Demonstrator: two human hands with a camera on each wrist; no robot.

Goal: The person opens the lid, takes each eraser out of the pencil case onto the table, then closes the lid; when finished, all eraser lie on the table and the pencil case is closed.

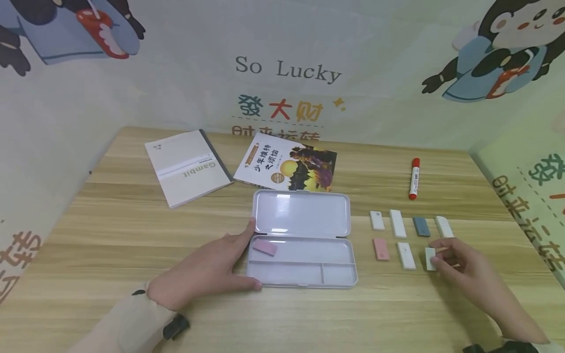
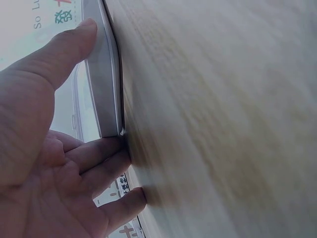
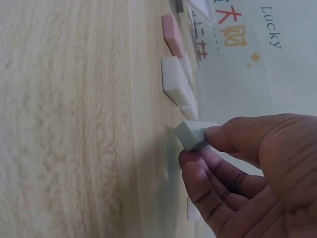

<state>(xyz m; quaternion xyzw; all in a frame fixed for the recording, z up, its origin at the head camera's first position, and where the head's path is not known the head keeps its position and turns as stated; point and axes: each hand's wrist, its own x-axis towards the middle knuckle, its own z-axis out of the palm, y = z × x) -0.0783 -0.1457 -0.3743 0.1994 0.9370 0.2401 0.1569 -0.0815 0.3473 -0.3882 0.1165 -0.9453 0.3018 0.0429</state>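
An opened pencil case (image 1: 304, 263) with a divided tray lies in front of me, a pinkish-purple eraser (image 1: 265, 247) tilted in its upper-left compartment. My left hand (image 1: 203, 267) rests along the case's left side, thumb at the front corner and forefinger near the hinge. In the left wrist view, the thumb touches the case wall (image 2: 103, 89), the other fingers loosely extended. With thumb and fingertips, my right hand (image 1: 468, 272) pinches a pale green eraser (image 3: 192, 135), held slightly off the table in the right wrist view. Beside it lie a white eraser (image 1: 406, 256) and a pink eraser (image 1: 381, 249).
Behind the right hand is a row with a small white eraser (image 1: 377, 220), a longer white one (image 1: 398, 224), a blue one (image 1: 421, 226) and another white one (image 1: 443, 227). Farther back lie a red marker (image 1: 414, 179), a picture-covered book (image 1: 287, 164) and a notebook (image 1: 187, 169).
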